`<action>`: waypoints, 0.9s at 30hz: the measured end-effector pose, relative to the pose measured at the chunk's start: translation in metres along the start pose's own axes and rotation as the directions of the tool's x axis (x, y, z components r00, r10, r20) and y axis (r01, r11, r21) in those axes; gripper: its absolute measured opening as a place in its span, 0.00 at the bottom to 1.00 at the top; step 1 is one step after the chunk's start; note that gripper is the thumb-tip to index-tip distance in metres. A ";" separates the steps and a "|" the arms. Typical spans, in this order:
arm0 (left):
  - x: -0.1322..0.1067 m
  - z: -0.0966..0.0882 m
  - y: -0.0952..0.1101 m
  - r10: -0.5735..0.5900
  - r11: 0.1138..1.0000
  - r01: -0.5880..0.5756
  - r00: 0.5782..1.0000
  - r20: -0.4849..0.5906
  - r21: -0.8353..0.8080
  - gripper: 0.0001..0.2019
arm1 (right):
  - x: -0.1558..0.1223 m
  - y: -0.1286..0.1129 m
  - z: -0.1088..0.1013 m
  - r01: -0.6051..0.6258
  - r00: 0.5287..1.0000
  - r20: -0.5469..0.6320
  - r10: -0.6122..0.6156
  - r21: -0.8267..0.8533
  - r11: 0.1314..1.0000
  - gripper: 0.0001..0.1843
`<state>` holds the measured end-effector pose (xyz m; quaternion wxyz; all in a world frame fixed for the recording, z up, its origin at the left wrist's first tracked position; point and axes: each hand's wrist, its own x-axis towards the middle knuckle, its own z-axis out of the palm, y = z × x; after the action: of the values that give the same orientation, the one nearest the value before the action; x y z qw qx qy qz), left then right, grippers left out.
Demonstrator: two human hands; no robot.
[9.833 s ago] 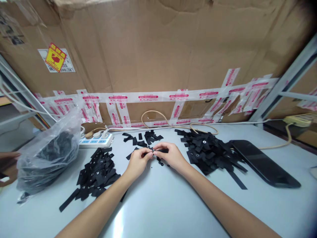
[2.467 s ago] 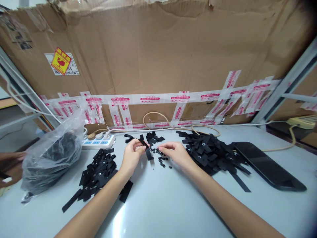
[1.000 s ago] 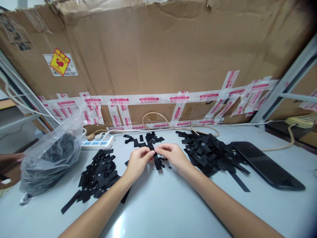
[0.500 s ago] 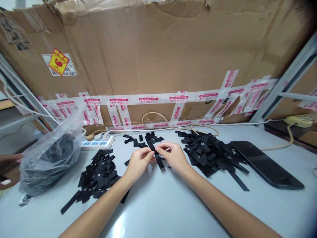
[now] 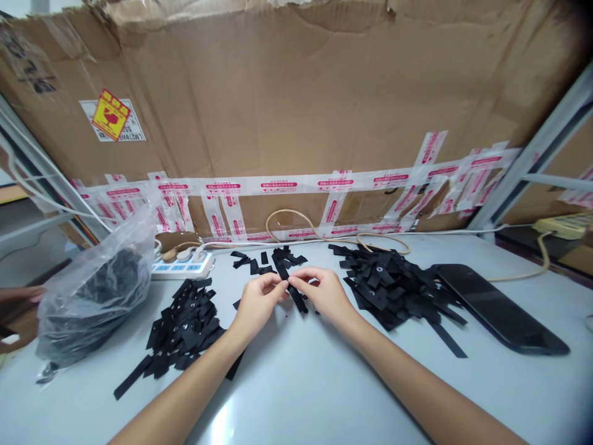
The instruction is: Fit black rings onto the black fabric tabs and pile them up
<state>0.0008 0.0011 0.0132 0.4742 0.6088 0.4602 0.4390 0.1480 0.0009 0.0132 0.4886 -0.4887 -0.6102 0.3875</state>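
A strip of pale grey tabletop is running open along the near side, below the left hand and the right hand. A heap of matte black strips is standing in the way on the left, and a larger black heap is blocking the right. A small black scatter is narrowing the far side. A white power strip and a bulging clear plastic bag are crowding the far left, while a flat glossy black slab is closing off the right.

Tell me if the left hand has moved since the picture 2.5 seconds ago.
Yes: the left hand has shifted right, farther from the white power strip.
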 end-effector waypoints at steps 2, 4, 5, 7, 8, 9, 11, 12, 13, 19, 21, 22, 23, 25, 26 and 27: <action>0.000 0.000 -0.001 0.000 1.000 0.000 1.000 0.003 0.004 0.10 | 0.000 0.000 0.000 0.001 1.000 0.006 -0.001 -0.001 1.000 0.09; 0.000 0.000 -0.001 -0.003 1.000 0.002 1.000 0.007 0.005 0.10 | 0.000 0.000 0.000 0.008 1.000 0.005 -0.008 -0.014 1.000 0.08; 0.000 0.000 -0.001 -0.004 1.000 0.004 1.000 0.011 0.007 0.11 | 0.000 0.000 0.000 0.011 1.000 0.005 -0.010 -0.021 1.000 0.07; 0.000 0.000 -0.001 -0.005 1.000 0.005 1.000 0.022 0.013 0.11 | 0.001 0.000 -0.001 0.009 1.000 0.021 -0.008 -0.035 0.999 0.07; 0.000 0.000 -0.001 -0.007 1.000 0.006 1.000 0.026 0.017 0.11 | 0.003 -0.001 -0.003 0.007 0.999 0.036 -0.005 -0.041 0.999 0.07; 0.000 0.000 -0.002 -0.010 1.000 0.010 1.000 0.027 0.021 0.11 | 0.004 -0.001 -0.005 0.006 0.999 0.053 -0.004 -0.048 0.999 0.07; 0.001 0.000 -0.003 -0.026 0.999 0.026 1.000 0.009 0.033 0.11 | 0.007 -0.002 -0.014 0.010 0.997 0.074 -0.003 -0.084 0.996 0.07; 0.001 0.000 -0.004 -0.035 0.999 0.035 0.999 -0.004 0.039 0.10 | 0.009 -0.003 -0.021 0.017 0.996 0.084 -0.007 -0.125 0.992 0.07; 0.002 0.000 -0.005 -0.042 0.998 0.042 0.999 -0.016 0.044 0.10 | 0.010 -0.003 -0.028 0.024 0.995 0.095 -0.006 -0.189 0.982 0.08; 0.006 -0.003 -0.011 -0.073 0.995 0.077 0.995 -0.067 0.064 0.09 | 0.012 0.000 -0.070 0.089 0.980 0.195 0.049 -0.642 0.761 0.05; 0.006 -0.003 -0.013 -0.080 0.993 0.085 0.994 -0.071 0.079 0.08 | 0.012 0.002 -0.070 0.133 0.959 0.280 0.050 -0.596 0.792 0.06; 0.006 -0.002 -0.013 -0.082 0.993 0.088 0.994 -0.069 0.083 0.08 | 0.012 0.003 -0.068 0.163 0.945 0.325 0.037 -0.566 0.808 0.06; 0.006 -0.002 -0.014 -0.085 0.992 0.090 0.994 -0.063 0.085 0.08 | 0.011 0.004 -0.064 0.189 0.933 0.360 0.023 -0.544 0.817 0.07; 0.006 -0.001 -0.015 -0.085 0.992 0.089 0.995 -0.052 0.087 0.07 | 0.010 0.004 -0.056 0.227 0.915 0.404 0.009 -0.531 0.816 0.07; 0.006 0.000 -0.015 -0.085 0.992 0.089 0.995 -0.044 0.086 0.07 | 0.009 0.005 -0.052 0.237 0.909 0.417 0.006 -0.529 0.815 0.07; 0.005 0.000 -0.015 -0.086 0.992 0.089 0.996 -0.035 0.085 0.07 | 0.009 0.005 -0.048 0.242 0.906 0.424 0.005 -0.526 0.815 0.07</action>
<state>-0.0001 0.0082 -0.0012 0.4588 0.6010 0.5125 0.4070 0.1958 0.0105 0.0210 0.2069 -0.4802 -0.8152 0.2491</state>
